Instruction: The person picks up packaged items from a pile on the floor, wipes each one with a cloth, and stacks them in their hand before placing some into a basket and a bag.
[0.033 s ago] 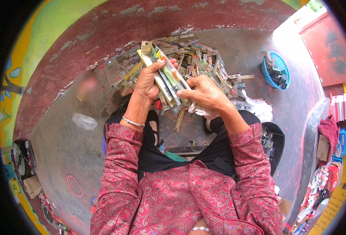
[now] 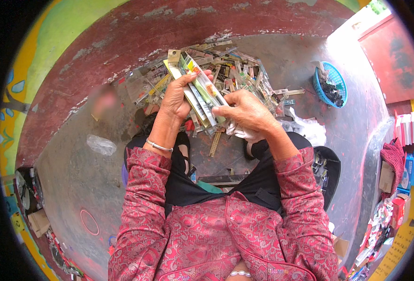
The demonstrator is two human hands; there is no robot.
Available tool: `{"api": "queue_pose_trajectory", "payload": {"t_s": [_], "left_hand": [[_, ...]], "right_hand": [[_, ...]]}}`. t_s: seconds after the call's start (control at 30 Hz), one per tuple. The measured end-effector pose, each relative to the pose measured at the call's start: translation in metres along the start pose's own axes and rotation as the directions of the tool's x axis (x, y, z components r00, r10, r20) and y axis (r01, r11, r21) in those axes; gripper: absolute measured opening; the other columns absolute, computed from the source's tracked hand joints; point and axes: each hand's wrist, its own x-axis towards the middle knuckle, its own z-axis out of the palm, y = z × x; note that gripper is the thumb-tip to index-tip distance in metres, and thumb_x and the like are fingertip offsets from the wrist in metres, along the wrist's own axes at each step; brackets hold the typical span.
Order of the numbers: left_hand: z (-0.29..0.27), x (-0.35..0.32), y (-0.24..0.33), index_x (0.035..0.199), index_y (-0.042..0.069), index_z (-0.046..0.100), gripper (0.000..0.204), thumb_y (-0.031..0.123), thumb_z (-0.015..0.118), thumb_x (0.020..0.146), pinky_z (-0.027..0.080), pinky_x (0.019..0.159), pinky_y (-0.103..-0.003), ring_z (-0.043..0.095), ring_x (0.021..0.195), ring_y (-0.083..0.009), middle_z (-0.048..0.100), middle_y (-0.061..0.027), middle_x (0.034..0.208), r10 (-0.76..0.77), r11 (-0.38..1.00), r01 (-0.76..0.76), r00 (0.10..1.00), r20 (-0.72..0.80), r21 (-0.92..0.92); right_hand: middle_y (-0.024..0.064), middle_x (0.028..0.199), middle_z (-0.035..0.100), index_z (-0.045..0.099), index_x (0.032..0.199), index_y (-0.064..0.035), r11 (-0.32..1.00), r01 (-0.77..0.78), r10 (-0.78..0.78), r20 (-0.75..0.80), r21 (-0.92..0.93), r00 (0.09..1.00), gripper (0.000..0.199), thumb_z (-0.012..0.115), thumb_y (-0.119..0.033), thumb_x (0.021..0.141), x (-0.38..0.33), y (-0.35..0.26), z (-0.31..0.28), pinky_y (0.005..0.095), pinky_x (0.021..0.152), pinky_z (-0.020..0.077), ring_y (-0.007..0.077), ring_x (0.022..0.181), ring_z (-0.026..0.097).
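- Above the heaped packets on the floor, my left grip clasps several slim, clear-fronted packages.
- At their lower end, my right grip pinches them under the thumb.

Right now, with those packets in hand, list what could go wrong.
1. The slim packets overlap loosely between the left grip and right grip, so one might slide out.
2. A dropped packet could get lost among the similar pieces in the pile just beyond.
3. The crumpled clear plastic lies on the floor and might slip underfoot if stepped on.
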Motion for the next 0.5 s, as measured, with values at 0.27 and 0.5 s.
{"api": "queue_pose_trajectory", "payload": {"t_s": [0.27, 0.5], "left_hand": [[-0.006, 0.001, 0.004, 0.125, -0.011, 0.027, 0.052, 0.006, 0.045, 0.080, 0.034, 0.101, -0.047, 0.042, 0.118, -0.0382, 0.040, -0.0299, 0.126, -0.019, 0.986, 0.054, 0.977, 0.213, -0.160], [0.002, -0.005, 0.009, 0.132, -0.010, 0.019, 0.065, 0.009, 0.050, 0.078, 0.025, 0.106, -0.048, 0.028, 0.127, -0.0388, 0.026, -0.0302, 0.135, -0.039, 0.960, 0.147, 0.913, 0.406, -0.240]], "right_hand": [[0.0050, 0.061, 0.056, 0.062, 0.084, 0.0048, 0.976, -0.041, 0.029, 0.057, 0.215, 0.998, 0.037, 0.054, -0.031, 0.085, 0.004, 0.009, -0.003, 0.0309, 0.055, 0.0404, 0.0098, 0.058, 0.048], [0.0034, 0.062, 0.057, 0.062, 0.080, 0.0034, 0.974, -0.079, 0.048, 0.147, 0.212, 0.988, 0.034, 0.052, -0.029, 0.087, 0.006, 0.017, -0.003, 0.0294, 0.055, 0.0404, 0.0094, 0.058, 0.050]]}}
